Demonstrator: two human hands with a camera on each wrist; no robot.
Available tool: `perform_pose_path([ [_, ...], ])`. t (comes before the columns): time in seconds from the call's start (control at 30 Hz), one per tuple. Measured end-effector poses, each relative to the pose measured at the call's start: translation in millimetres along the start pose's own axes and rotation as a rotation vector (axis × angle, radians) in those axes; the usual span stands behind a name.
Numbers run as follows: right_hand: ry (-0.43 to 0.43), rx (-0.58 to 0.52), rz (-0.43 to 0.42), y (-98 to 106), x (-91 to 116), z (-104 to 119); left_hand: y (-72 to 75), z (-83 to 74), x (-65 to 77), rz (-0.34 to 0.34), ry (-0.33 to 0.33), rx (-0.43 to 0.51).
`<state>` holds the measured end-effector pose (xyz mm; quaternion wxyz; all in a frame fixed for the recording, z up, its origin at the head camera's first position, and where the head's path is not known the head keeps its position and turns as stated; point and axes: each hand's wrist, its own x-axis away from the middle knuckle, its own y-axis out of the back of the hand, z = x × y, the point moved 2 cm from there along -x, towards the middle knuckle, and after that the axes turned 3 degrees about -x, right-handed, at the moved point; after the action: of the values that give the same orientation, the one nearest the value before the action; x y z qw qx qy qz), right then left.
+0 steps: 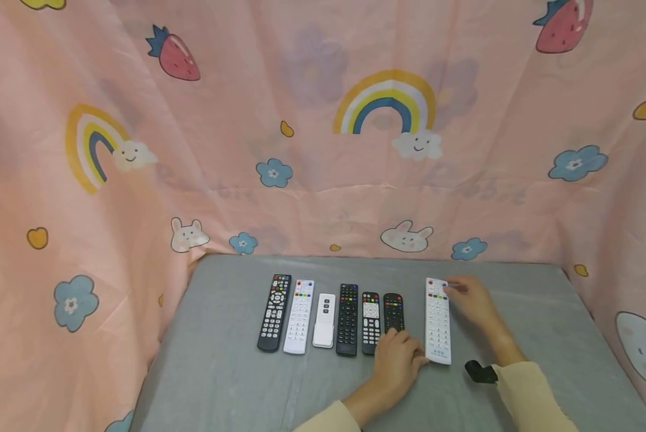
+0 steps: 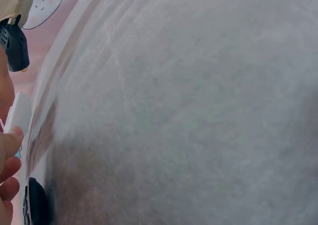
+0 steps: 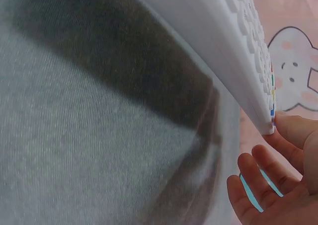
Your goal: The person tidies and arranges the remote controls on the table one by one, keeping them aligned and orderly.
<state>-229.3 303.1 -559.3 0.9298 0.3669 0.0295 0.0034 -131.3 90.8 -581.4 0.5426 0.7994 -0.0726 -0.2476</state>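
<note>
A long white remote control (image 1: 438,321) with several rows of buttons stands between my hands, with its shadow on the cloth in the right wrist view. My right hand (image 1: 471,300) pinches its far right corner between thumb and index finger, the other fingers loosely bent beside it. At its near left corner, my left hand (image 1: 395,363) holds the edge with the thumb (image 2: 12,138). The left fingers overlap the near end of a small black remote (image 1: 394,312) in the head view. Next to that lies a black remote with white buttons (image 1: 370,324).
Further left, in a row on the grey cloth (image 1: 220,372), lie a black remote (image 1: 347,321), a small white remote (image 1: 324,321), another white remote (image 1: 299,317) and a long black remote (image 1: 275,312). A patterned pink curtain (image 1: 323,204) hangs behind and at both sides.
</note>
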Motion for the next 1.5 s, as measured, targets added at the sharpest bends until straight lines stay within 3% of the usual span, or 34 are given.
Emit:
perform_pose_path([
  [0.47,0.052,0.007,-0.012,-15,-2,6,3.1,4.3,9.8,-0.077,-0.02,-0.001],
  [0.83,0.047,0.019,0.007,-31,-1,8,-2.2,10.3,19.0,0.007,0.009,0.04],
  [1.07,0.005,0.015,0.022,-38,0,8,-5.2,11.8,22.7,0.009,-0.007,0.033],
  [1.5,0.023,0.032,-0.003,-47,0,7,-7.5,11.7,24.7,-0.003,-0.031,-0.005],
])
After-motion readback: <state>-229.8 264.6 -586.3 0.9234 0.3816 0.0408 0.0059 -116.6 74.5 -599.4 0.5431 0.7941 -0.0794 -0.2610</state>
